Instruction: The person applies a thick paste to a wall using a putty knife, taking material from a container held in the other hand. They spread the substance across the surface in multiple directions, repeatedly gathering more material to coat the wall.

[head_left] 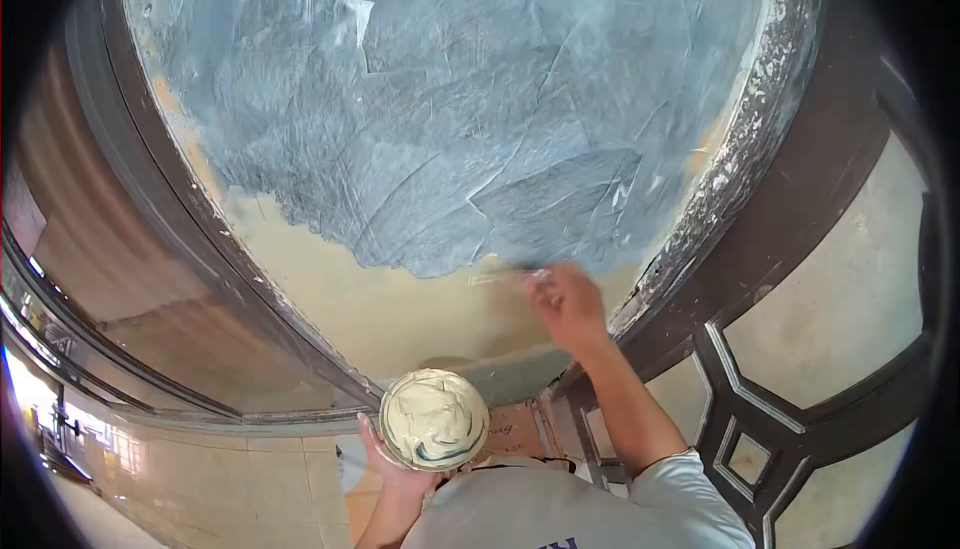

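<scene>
My left hand (pixel 392 477) holds up a round tub (pixel 440 467) by its side and underneath. Thick cream-coloured putty (pixel 432 413) fills it, with a dark smear along its near side. In front of the wall (pixel 340 299), my right hand (pixel 572 309) is closed round a thin flat tool, perhaps a putty knife (pixel 512 272), blurred by motion. Its tip lies near the lower edge of a grey-blue coat (pixel 420 149) with ridges and trowel marks. Below that edge the wall is yellowish-cream.
A dark panelled door (pixel 790 249) stands to the right, its paint-flecked frame (pixel 745 134) edging the wall. On the left are a dark frame (pixel 150 159) and a brown glossy panel (pixel 130 229). Cardboard (pixel 520 429) lies on the tiled floor (pixel 230 484) below.
</scene>
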A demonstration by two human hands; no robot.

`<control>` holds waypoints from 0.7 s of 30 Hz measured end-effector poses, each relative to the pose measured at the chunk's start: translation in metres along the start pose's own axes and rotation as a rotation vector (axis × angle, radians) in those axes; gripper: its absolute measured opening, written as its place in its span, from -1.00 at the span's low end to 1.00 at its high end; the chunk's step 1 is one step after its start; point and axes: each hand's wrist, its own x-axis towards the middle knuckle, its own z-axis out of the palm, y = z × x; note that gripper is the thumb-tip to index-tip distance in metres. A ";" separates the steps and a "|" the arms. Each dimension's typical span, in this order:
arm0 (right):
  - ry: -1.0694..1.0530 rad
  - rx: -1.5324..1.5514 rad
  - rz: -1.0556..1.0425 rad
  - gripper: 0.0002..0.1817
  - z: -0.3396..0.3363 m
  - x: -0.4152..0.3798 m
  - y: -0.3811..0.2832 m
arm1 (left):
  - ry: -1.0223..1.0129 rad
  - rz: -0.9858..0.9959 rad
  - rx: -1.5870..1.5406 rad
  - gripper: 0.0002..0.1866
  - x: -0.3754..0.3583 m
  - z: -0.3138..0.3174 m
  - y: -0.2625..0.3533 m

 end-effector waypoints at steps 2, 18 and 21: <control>0.197 0.240 0.341 -0.69 -0.020 0.010 -0.019 | 0.083 -0.015 0.089 -0.17 -0.002 0.004 0.005; -0.180 0.008 -0.071 -0.80 -0.019 0.014 -0.020 | 0.257 0.079 0.099 -0.17 0.000 0.001 -0.001; -0.083 0.004 -0.028 -0.82 -0.019 0.014 -0.006 | 0.224 0.083 0.086 -0.16 -0.001 -0.006 -0.001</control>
